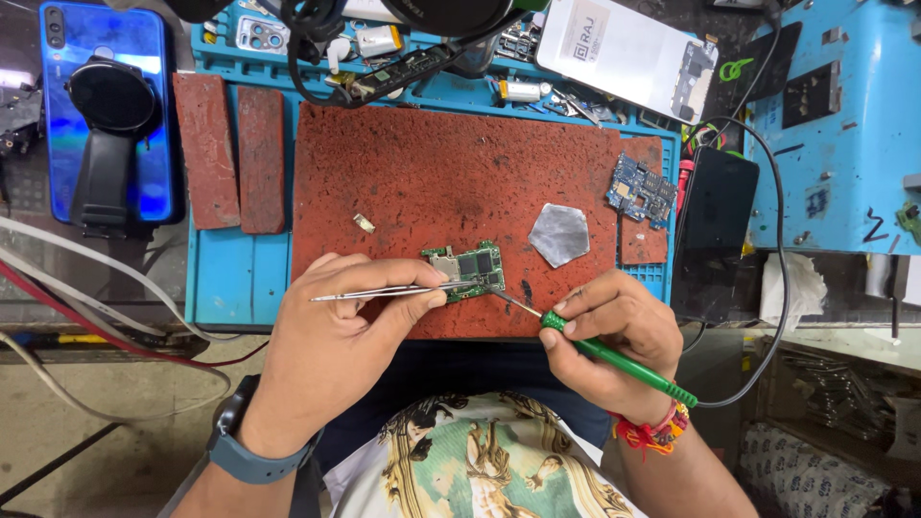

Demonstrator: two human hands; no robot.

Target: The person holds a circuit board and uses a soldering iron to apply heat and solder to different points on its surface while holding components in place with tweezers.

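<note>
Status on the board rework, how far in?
Done: the green circuit board is out of its phone and lies bare on the red mat; a metal shield piece lies beside it. In hand: left hand holds tweezers to the board, right hand sets the green-handled iron tip at its edge. Left: the blue phone back lies apart.

On my left wrist I wear a dark blue-grey watch band, on my right wrist a bundle of red, orange and yellow threads with beads, and my white shirt carries a printed picture in green and gold tones.
</note>
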